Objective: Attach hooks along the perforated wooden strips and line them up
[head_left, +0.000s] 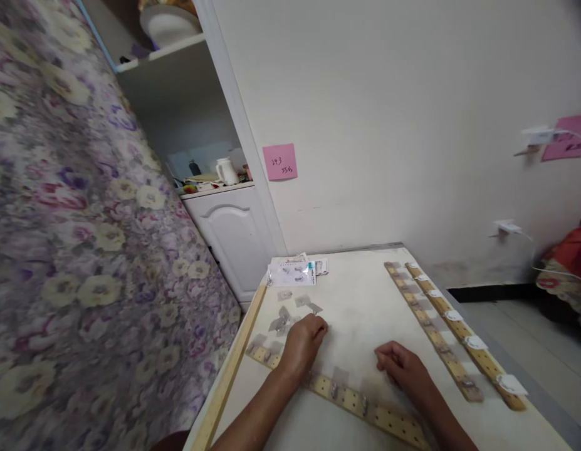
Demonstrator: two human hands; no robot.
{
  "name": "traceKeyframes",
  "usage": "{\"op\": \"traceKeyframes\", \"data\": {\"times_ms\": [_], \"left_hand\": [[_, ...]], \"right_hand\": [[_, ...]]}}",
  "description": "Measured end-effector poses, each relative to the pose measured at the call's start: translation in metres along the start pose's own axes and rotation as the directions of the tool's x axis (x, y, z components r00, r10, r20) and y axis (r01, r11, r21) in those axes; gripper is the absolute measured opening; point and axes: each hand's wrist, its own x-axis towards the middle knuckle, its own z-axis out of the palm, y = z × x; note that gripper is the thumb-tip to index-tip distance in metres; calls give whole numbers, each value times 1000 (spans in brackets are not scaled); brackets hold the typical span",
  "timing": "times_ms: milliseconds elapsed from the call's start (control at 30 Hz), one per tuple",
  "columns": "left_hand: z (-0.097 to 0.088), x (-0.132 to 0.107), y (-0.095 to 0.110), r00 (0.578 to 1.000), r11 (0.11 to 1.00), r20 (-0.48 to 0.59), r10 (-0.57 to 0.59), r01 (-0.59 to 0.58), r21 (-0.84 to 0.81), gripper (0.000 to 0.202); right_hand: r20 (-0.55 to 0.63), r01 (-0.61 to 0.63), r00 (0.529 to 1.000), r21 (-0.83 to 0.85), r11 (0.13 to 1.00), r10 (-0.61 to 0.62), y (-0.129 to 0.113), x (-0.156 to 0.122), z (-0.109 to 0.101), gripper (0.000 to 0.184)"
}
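My left hand (303,343) is above the front wooden strip (349,399), fingers curled into a pinch; anything in it is too small to make out. A small clear plastic piece (313,307) lies just beyond its knuckles. Off to its left is a loose pile of similar clear pieces (281,321). The front strip has rows of holes, and several small clear pieces stand in it. To the right, my right hand (403,366) hovers over the white tabletop (351,307), thumb and fingers pressed together. Whatever it may hold is hidden.
Two more holed wooden strips run along the table's right side: one with clear pieces (425,324), the other with white round-edged pieces (454,316). Printed packets (291,274) lie at the back left corner. A wooden batten (234,363) edges the left side, beside a floral curtain (97,250).
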Motion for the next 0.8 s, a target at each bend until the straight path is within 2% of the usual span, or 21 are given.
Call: {"op": "traceKeyframes", "data": {"times_ms": [100,200,267,400,500,600,667,733,800], "left_hand": [[-7,-12,26,997,990,-52,54,-60,-125,16],[-12,-25,48,992,973,-89,92,-108,-206,17],[-16,-34,60,983,958,-100,153,-172,-231,18],[-21,-53,81,952,922,-24,304,-301,-244,25],[-24,-66,94,958,896,32,285,-254,-363,26],[-21,-75,99,979,875,52,198,-152,-460,24],[-15,-80,96,989,871,29,146,-115,-478,22],[-7,-86,90,989,880,-50,136,-144,-453,21],[4,-93,82,971,886,-164,174,-227,-405,23]], "right_hand": [[70,4,997,102,995,-11,-22,-11,2,39],[193,-70,981,249,966,21,-41,-26,11,47],[235,-125,971,337,933,45,-49,-35,18,50],[273,-162,961,463,871,34,-56,-46,27,49],[290,-130,957,470,873,-13,-58,-49,27,43],[304,-119,953,406,906,-11,-60,-50,25,36],[306,-112,952,369,923,-6,-60,-51,24,36],[286,-92,958,343,935,-11,-60,-52,24,36],[244,-61,970,302,951,-15,-60,-53,24,38]]}}
